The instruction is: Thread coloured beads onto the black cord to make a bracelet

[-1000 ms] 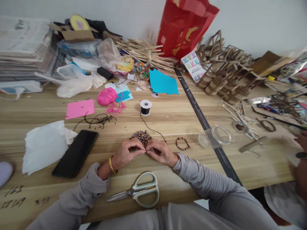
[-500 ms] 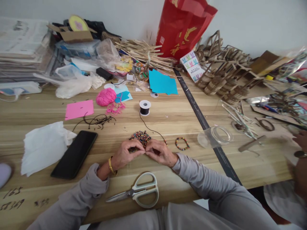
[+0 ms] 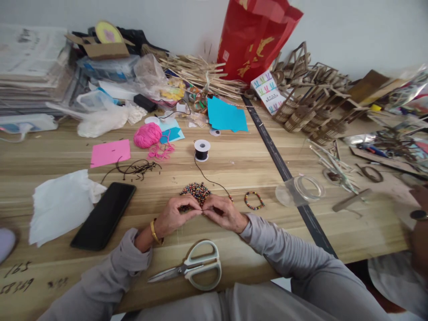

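My left hand [image 3: 175, 213] and my right hand [image 3: 224, 213] meet fingertip to fingertip in front of a heap of small multicoloured beads [image 3: 196, 191]. Both are closed in a pinch. What lies between the left fingertips is too small to make out. Black cord [image 3: 214, 182] runs from a white-flanged spool [image 3: 202, 150] down to my right hand, with a few beads on it beside the knuckles. That hand grips the cord; its end is hidden by the fingers. A beaded bracelet [image 3: 254, 200] lies to the right, and open scissors [image 3: 194, 266] rest nearer to me.
At left lie a black phone [image 3: 103, 216], white tissue [image 3: 63, 207], cut black cord pieces [image 3: 137, 167] and pink yarn [image 3: 147, 135]. A clear plastic cup [image 3: 299, 191] lies at right. Small woven baskets [image 3: 301, 117] and a red bag [image 3: 256, 40] stand behind. Another person's arm [image 3: 420, 216] shows far right.
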`<control>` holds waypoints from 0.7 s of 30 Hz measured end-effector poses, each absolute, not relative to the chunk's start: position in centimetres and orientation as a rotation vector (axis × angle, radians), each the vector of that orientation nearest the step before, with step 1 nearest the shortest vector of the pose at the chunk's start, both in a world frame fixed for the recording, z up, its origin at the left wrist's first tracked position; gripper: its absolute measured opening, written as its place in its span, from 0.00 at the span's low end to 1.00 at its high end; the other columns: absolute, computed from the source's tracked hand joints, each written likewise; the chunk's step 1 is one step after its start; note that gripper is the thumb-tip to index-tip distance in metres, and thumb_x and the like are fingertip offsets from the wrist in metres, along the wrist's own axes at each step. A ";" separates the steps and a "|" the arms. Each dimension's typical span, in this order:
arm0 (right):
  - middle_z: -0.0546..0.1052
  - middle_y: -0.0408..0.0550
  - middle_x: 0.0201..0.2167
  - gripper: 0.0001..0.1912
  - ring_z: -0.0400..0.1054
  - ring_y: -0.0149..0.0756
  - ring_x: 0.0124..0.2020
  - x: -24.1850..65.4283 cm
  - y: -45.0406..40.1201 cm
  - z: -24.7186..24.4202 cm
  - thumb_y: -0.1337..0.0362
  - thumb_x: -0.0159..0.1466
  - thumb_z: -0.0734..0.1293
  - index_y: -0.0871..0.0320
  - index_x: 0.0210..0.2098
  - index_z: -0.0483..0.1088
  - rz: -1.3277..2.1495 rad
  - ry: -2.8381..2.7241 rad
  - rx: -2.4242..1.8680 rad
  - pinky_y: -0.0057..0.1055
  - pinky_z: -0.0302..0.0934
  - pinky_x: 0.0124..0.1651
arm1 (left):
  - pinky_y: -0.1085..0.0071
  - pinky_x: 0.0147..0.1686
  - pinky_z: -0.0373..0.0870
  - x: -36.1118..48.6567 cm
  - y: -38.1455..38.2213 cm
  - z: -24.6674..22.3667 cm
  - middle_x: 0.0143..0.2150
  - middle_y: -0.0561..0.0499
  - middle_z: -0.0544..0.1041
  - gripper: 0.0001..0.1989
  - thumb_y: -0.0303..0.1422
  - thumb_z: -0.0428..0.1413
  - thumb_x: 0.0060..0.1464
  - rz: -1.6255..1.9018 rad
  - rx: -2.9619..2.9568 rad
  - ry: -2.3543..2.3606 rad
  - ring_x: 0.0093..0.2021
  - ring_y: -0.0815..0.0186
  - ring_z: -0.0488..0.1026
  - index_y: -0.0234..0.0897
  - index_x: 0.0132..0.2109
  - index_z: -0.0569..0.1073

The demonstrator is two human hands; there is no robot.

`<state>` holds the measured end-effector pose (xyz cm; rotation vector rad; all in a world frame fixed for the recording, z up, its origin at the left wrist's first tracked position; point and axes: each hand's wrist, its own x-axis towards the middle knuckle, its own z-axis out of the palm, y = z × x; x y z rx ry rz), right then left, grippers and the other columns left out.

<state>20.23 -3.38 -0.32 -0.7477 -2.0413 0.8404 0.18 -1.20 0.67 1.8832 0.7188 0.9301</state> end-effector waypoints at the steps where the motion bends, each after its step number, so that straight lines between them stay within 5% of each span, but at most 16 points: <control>1: 0.71 0.50 0.29 0.09 0.65 0.32 0.31 20.3 -3.4 -0.3 0.63 0.68 0.60 0.61 0.35 0.67 0.841 -2.046 -0.749 0.28 0.61 0.34 | 0.71 0.34 0.71 0.2 -1.2 0.7 0.29 0.46 0.79 0.08 0.33 0.60 0.53 0.928 1.888 0.720 0.31 0.66 0.75 0.32 0.30 0.77; 21: 0.69 0.47 0.26 0.10 0.61 0.30 0.27 20.3 -3.5 -0.2 0.63 0.67 0.60 0.60 0.31 0.66 0.842 -2.002 -0.817 0.26 0.57 0.30 | 0.73 0.31 0.67 -1.6 -0.1 1.8 0.26 0.50 0.75 0.07 0.30 0.57 0.55 0.966 1.956 0.906 0.29 0.68 0.70 0.32 0.30 0.76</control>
